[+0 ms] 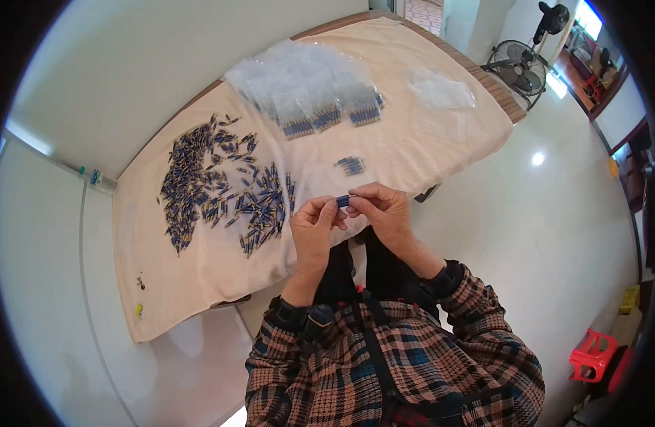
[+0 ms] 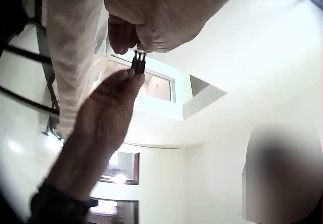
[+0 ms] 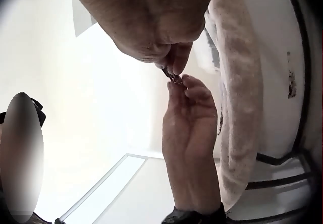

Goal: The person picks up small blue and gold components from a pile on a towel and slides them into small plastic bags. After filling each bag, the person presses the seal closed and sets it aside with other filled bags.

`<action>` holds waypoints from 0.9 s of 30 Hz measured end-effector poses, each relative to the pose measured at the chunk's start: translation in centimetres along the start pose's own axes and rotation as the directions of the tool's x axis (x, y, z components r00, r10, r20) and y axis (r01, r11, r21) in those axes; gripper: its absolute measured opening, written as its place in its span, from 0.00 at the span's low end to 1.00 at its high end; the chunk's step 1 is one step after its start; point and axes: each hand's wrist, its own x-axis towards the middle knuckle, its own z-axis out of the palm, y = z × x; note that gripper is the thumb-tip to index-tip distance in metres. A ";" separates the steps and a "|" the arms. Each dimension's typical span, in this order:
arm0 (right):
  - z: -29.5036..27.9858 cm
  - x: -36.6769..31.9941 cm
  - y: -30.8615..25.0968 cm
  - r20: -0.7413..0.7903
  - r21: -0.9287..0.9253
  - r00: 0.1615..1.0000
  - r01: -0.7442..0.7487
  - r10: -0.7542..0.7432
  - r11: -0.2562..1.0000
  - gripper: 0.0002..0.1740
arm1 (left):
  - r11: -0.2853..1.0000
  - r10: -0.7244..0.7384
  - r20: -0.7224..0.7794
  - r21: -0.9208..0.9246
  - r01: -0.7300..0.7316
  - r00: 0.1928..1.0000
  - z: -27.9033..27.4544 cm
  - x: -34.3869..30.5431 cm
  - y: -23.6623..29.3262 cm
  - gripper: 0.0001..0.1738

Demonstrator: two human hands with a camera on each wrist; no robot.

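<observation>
A small bunch of dark blue pieces with metal tips (image 1: 344,201) is held up between both hands over the near edge of the table. My left hand (image 1: 314,226) pinches it at one end with thumb and fingertips. At the other end, the thumb and index finger of my right hand (image 1: 386,215) pinch it. Thin prongs on these pieces (image 2: 138,64) point towards the left fingertips in the left wrist view. Just beyond the hands, a few similar blue pieces with gold tips (image 1: 352,166) lie side by side on the cloth.
A big pile of loose blue-and-gold pieces (image 1: 188,181) spreads over the left of the cloth-covered table (image 1: 178,285). Clear plastic bags (image 1: 299,82) filled with rows of such pieces lie at the back. More clear bags (image 1: 441,89) lie flat at the right.
</observation>
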 end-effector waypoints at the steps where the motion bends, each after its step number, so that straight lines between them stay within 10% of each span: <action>1: -1.0 0.0 -0.3 -0.010 -0.058 1.000 0.017 -0.018 0.998 0.08 | 1.000 -0.001 0.007 -0.006 0.002 1.000 0.0 0.3 0.1 0.08; 5: -5.3 2.2 -2.4 -0.092 -0.262 0.996 -0.041 0.017 0.964 0.08 | 0.835 0.252 0.044 0.495 -0.241 0.967 -0.4 1.6 0.6 0.07; 8: -7.5 4.7 -2.4 -0.131 -0.314 0.991 -0.068 0.027 0.947 0.09 | 0.249 0.404 0.364 0.839 -0.484 0.839 -1.1 3.2 0.6 0.11; 27: -7.9 7.3 -3.5 -0.085 -0.353 0.948 -0.318 0.308 0.880 0.12 | 0.271 0.351 0.362 0.843 -0.464 0.863 -1.7 3.4 -0.7 0.12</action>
